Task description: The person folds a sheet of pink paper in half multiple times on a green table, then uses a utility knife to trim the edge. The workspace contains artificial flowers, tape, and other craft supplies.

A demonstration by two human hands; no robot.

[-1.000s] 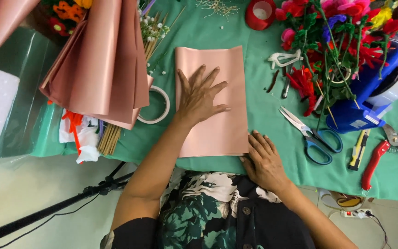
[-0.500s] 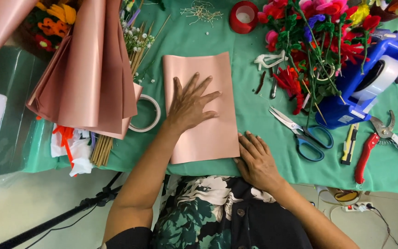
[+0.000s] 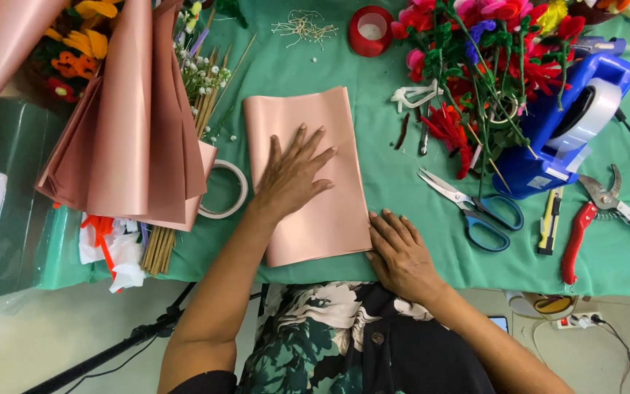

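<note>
Rose-pink wrapping paper (image 3: pixel 308 175), already folded double, lay flat on the green-covered bench (image 3: pixel 395 204), its fold looking pressed down; shaping it round any flowers seemed not yet begun. The left hand (image 3: pixel 289 175) rested palm-down on the middle of the sheet, fingers spread wide, its grip open and holding nothing. The right hand (image 3: pixel 401 252) lay flat at the sheet's near right corner, fingertips touching the edge, likewise unclenched. Blue-handled scissors (image 3: pixel 475 208) lay right of the sheet.
</note>
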